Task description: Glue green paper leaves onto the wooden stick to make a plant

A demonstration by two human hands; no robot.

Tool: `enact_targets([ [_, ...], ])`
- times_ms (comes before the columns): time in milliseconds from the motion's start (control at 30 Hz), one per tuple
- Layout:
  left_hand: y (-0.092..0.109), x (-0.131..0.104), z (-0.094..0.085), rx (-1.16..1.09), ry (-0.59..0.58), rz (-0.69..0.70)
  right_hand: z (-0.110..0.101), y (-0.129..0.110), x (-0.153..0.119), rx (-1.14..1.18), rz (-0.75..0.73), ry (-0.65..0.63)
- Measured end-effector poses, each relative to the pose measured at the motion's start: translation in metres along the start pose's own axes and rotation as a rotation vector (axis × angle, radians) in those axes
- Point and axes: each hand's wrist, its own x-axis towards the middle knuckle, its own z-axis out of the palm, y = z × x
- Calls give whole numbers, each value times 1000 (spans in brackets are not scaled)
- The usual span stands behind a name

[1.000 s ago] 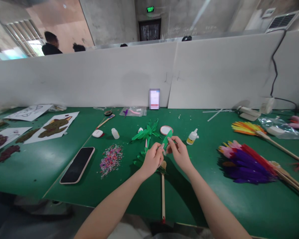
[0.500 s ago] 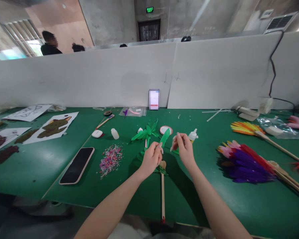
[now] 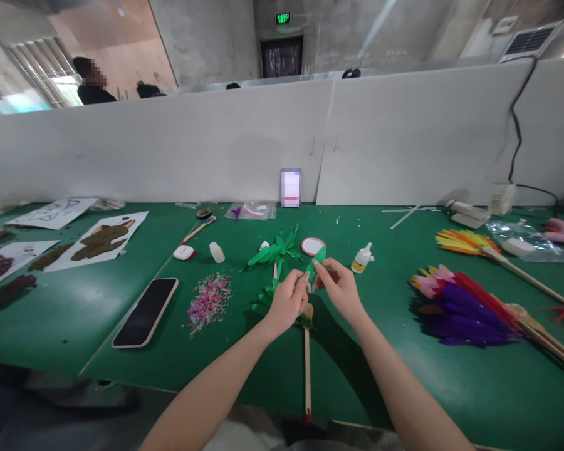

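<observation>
Fingers (image 3: 303, 278) of left hand (image 3: 286, 302) and right hand (image 3: 344, 290) pinch 1 slender green feather (image 3: 319, 255).

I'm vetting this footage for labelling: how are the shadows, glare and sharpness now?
Head view: a soft shadow darkens the green table below the right hand; a pale sheen shows at the table's left. Also head view: the upright screen is pixelated, unreadable; the held green piece looks fairly sharp.
</observation>
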Motion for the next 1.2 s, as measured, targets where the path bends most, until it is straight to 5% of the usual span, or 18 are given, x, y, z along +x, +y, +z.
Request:
enact_targets([
  [1200, 0, -2, 1, -5, -30, 15, -1, 2, -4, -348, -187, 26],
])
